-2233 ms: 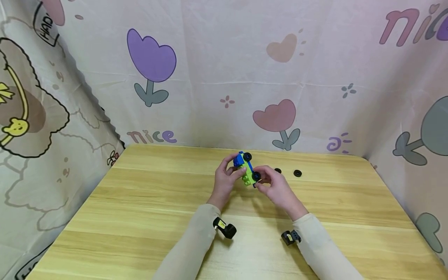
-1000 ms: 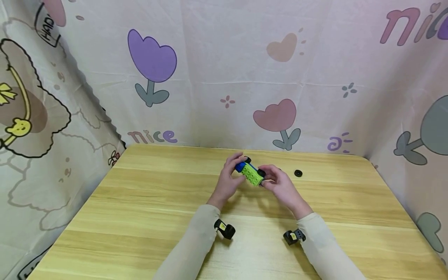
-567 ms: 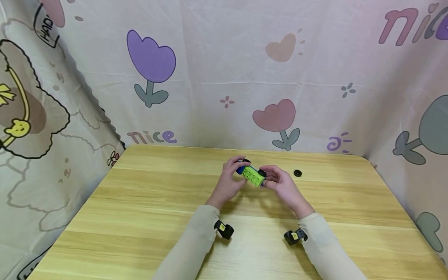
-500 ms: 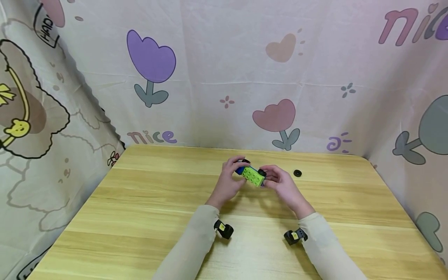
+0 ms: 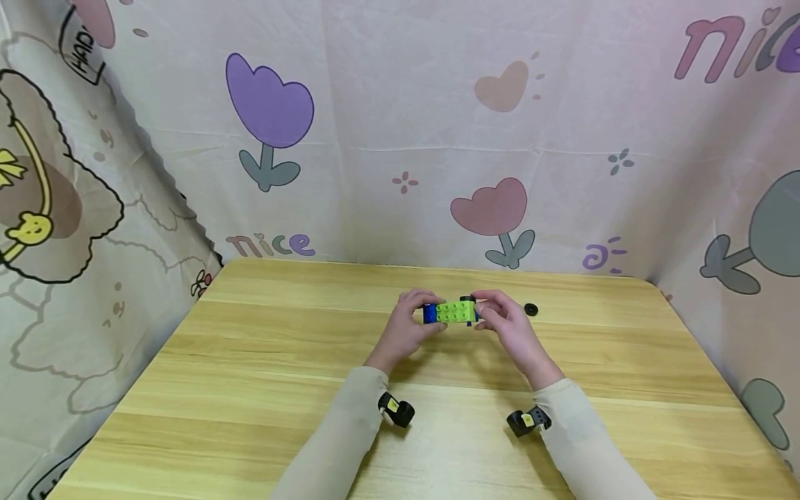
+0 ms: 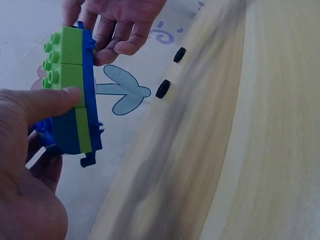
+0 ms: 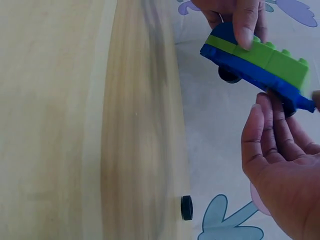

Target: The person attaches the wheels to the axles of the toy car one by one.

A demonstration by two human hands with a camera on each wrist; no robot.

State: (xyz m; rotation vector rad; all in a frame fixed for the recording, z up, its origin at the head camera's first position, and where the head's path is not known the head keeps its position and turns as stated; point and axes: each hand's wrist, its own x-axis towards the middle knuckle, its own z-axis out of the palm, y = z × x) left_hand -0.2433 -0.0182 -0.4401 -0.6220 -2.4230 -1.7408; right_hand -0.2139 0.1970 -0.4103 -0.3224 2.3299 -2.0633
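Observation:
A toy car (image 5: 455, 312) of building blocks, lime green with a blue cab and chassis, is held above the table. My left hand (image 5: 405, 325) grips it at the blue cab end, thumb on the near side and fingers on the far side. At the other end, my right hand (image 5: 509, 328) holds the car's tail, with fingers against the chassis underside beside a black wheel (image 7: 289, 108). Another mounted wheel (image 7: 229, 75) shows under the cab end. Facing the left wrist camera, the chassis (image 6: 89, 75) bears bare axle pegs.
Two loose black wheels, a nearer one (image 6: 163, 89) and another (image 6: 179, 55), lie near the wooden table's (image 5: 281, 333) back edge. Only one loose wheel (image 5: 531, 310) shows in the head view, right of the right hand. A printed curtain (image 5: 375, 125) hangs behind.
The toy car has turned from a slant to nearly crosswise, with its studs facing up. The right hand has shifted its fingers at the tail; one loose wheel is now hidden from the head view.

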